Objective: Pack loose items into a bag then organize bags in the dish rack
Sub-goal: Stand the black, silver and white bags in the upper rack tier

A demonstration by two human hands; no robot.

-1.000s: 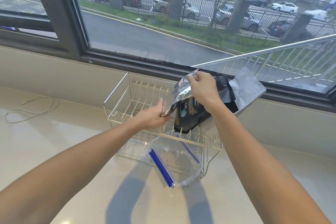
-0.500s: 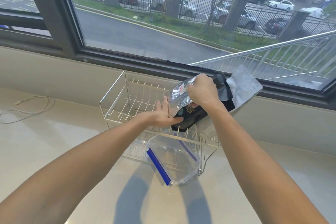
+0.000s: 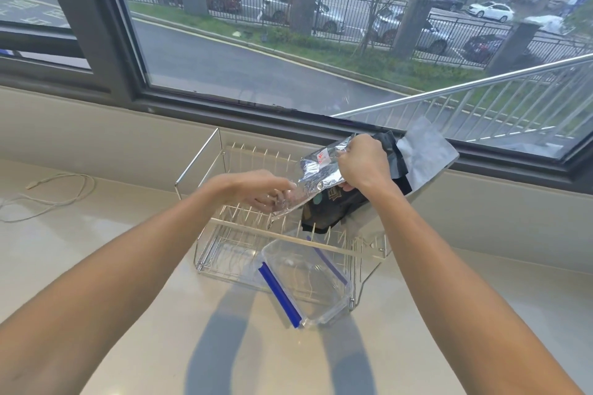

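Note:
A two-tier wire dish rack (image 3: 205,160) stands on the pale counter under the window. Over its upper tier I hold a shiny silver foil bag (image 3: 316,170). My right hand (image 3: 362,162) grips the bag's top edge, and my left hand (image 3: 260,189) pinches its lower left corner. Right behind it, a black printed bag (image 3: 330,208) and a grey-white bag (image 3: 423,154) lean in the rack's right end. A clear zip bag with a blue strip (image 3: 305,285) lies in the lower tier and sticks out over the rack's front.
A thin white cable (image 3: 57,196) lies looped on the counter at far left. The low wall and dark window frame (image 3: 224,109) run just behind the rack. Bare counter (image 3: 449,314) spreads in front and to the right.
My left hand shifted from lying flat against the foil bag to pinching its lower corner. The foil bag has tilted flatter, stretched between both hands over the rack.

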